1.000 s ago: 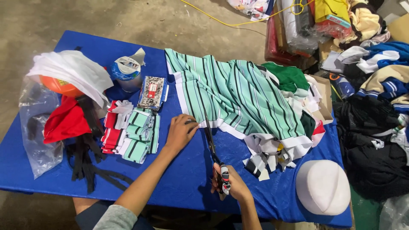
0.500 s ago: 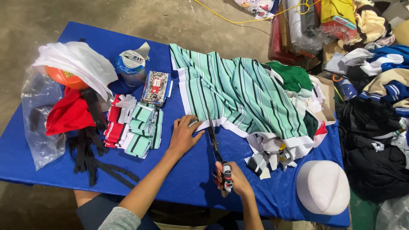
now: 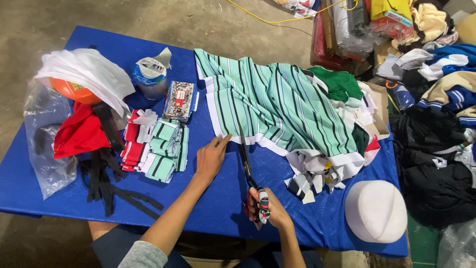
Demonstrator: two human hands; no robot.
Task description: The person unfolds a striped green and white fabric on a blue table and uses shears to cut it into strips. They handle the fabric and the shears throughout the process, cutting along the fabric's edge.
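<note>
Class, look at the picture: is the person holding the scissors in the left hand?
No, the scissors are gripped by the right hand, while the left hand presses flat beside the striped cloth.

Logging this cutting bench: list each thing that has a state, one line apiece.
Scissors: blades at the cloth's edge, held by right hand.
Striped cloth: spread flat, pinned by left hand.
Folded strips: stacked.
Tape roll: upright.
White cap: dome up.

A blue table is covered with stuff; striped green fabric, folded strips, tape roll, white cap are laid on it.
</note>
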